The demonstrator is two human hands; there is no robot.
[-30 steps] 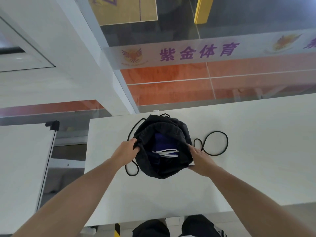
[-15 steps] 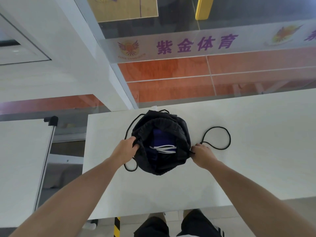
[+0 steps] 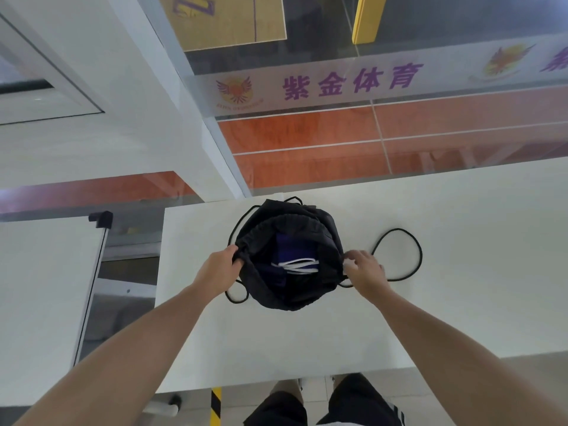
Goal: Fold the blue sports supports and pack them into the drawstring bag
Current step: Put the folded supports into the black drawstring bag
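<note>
A black drawstring bag (image 3: 322, 229) sits open-mouthed on the white table (image 3: 461, 272). Inside lie the blue sports supports (image 3: 292, 250), folded, with white edges showing. My left hand (image 3: 219, 269) pinches the bag's left rim. At the right rim, my right hand (image 3: 365, 269) has its fingers curled at the point where the black cord (image 3: 408, 238) comes out; the cord loops away to the right on the table. Another cord loop lies under my left wrist.
A second white table (image 3: 37, 302) stands to the left across a gap. Behind the table runs a glass wall with purple lettering (image 3: 350, 83) and an orange court floor beyond. My legs show below the table's near edge.
My right hand has shifted from the bag's lower right rim up to the cord exit, and the cord loop has been drawn further right. My left hand keeps its hold.
</note>
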